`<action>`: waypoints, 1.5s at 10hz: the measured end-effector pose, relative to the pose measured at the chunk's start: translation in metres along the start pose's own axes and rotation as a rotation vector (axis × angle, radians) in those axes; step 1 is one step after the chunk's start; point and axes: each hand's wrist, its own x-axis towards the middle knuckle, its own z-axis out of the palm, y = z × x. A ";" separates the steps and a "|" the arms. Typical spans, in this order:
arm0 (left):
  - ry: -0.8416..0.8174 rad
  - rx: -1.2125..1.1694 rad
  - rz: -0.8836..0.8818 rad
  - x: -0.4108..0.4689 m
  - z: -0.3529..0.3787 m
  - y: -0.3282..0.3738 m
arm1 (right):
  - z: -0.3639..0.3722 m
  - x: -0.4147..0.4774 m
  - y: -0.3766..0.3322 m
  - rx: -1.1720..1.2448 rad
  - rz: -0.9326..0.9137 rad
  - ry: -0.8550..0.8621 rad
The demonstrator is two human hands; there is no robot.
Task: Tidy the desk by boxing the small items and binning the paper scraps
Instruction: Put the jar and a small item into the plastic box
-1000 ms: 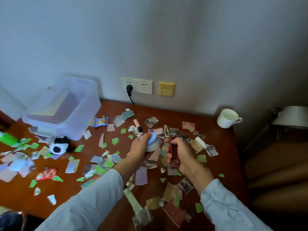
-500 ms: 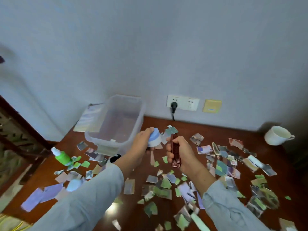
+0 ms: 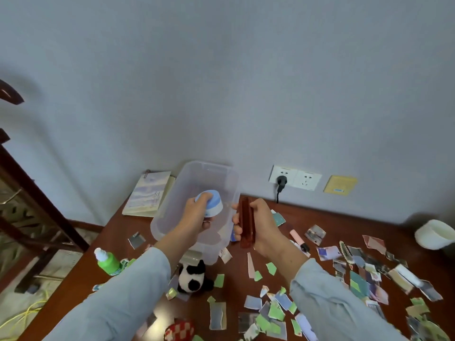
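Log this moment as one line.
left hand: holds blue-and-white jar over clear box | right hand: grips red-brown case beside clear box | paper scraps: on desk

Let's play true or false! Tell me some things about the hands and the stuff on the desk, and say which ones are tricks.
1. The left hand holds a blue-and-white jar. True.
2. The right hand is empty. False: it holds a red-brown case.
3. The panda is in the box. False: it lies on the desk, in front of the box.
4. A green bottle stands on the desk. True.
5. A plug sits in the wall socket. True.
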 end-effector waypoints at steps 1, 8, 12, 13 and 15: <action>0.035 -0.019 -0.012 0.022 -0.008 0.003 | 0.013 0.027 -0.009 -0.013 0.021 0.013; 0.196 -0.001 -0.360 0.209 -0.010 -0.058 | 0.046 0.251 0.035 -0.254 0.214 0.540; 0.201 0.139 -0.245 0.231 -0.010 -0.078 | 0.046 0.282 0.043 -0.238 0.331 0.562; 0.187 0.232 -0.220 0.227 -0.002 -0.071 | 0.043 0.280 0.045 -0.244 0.244 0.516; 0.127 0.236 -0.224 0.218 0.001 -0.057 | 0.045 0.243 0.020 -0.243 0.133 0.386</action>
